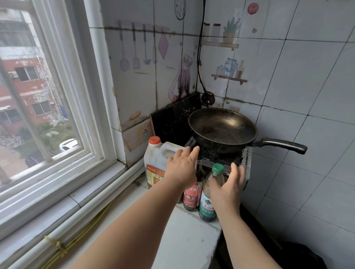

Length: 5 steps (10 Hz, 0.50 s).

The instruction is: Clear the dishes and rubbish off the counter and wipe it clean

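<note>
1. Left hand (181,167), fingers spread, empty, hides the neck of the dark bottle (192,196) before the pan (222,129).
2. Right hand (228,187), spread and empty, partly covers the green-capped bottle (209,203).
3. Both bottles stand on the counter (184,246).

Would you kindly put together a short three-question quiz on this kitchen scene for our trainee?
1. True or false: the frying pan lies upside down.
2. What colour is the cap of the bottle nearest the right hand? A red, B green, C blue.
3. Fill in: the left hand holds ___.
Key: 1 false; 2 B; 3 nothing.
</note>
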Tool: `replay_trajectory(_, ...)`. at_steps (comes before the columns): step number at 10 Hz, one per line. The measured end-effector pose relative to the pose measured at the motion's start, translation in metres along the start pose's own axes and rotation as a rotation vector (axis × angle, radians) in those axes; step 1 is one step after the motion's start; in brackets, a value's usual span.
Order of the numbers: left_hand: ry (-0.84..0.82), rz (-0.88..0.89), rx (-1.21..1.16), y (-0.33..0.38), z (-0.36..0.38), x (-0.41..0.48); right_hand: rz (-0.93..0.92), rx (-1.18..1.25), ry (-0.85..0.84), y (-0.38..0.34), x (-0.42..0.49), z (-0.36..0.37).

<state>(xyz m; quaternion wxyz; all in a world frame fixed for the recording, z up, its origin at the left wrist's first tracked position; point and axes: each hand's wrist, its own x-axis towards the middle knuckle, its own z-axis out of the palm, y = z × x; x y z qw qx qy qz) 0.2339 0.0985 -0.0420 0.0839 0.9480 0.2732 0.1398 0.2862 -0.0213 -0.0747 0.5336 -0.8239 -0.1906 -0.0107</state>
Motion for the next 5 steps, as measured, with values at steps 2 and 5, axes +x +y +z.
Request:
replay_trajectory(2,0.079,-0.021,-0.083,-0.003,0.002,-0.006,-0.366,0.106,0.139,-0.031,-0.015,-0.008)
replay_trajectory(5,0.174,-0.085,-0.082,-0.024,-0.007,-0.039,-0.434,0.116,-0.111,-0.037,-0.053,0.005)
